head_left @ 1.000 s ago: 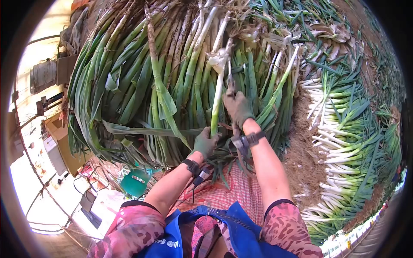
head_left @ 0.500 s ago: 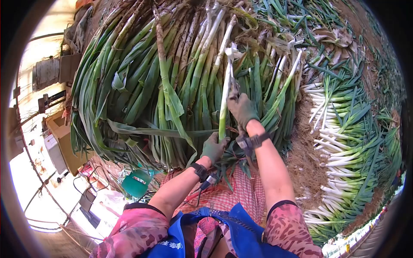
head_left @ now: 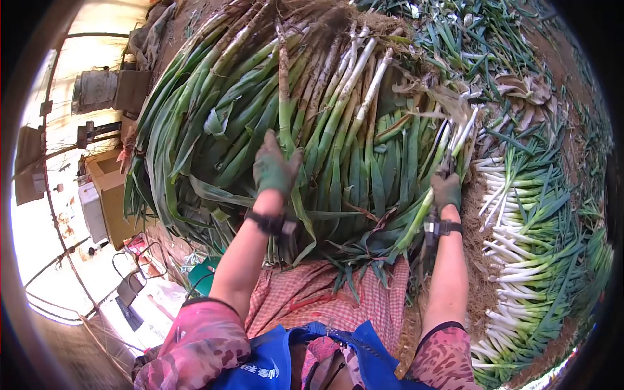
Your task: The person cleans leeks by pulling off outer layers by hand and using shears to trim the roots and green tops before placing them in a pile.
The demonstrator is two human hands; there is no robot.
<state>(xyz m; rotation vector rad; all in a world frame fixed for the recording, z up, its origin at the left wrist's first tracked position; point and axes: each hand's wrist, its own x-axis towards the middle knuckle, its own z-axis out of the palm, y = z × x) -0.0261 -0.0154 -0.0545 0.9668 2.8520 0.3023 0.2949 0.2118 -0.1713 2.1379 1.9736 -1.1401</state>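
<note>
My left hand (head_left: 276,170), in a green-grey glove, reaches over the big leek pile with its fingers apart. A soil-stained leek (head_left: 284,104) runs down right beside its fingers. My right hand (head_left: 447,190), gloved too, is closed around a narrow dark metal tool (head_left: 447,164), whose exact kind is hard to make out. Near that hand, at the pile's right edge, lies a leek with a clean white stem (head_left: 464,133). The pile of leeks (head_left: 221,140) spreads in front of me, roots at the far side and green leaves toward me.
Rows of peeled leeks (head_left: 513,260) lie on the ground to the right, beside a strip of root litter (head_left: 478,257). Leaf scraps (head_left: 455,39) cover the far right. A checked cloth (head_left: 351,289) is over my lap. A cardboard box (head_left: 110,188) and a green container (head_left: 203,276) stand left.
My left hand has let go of the white-stemmed leek and moved left and forward over the pile. My right hand has moved right with the tool, to the pile's right edge.
</note>
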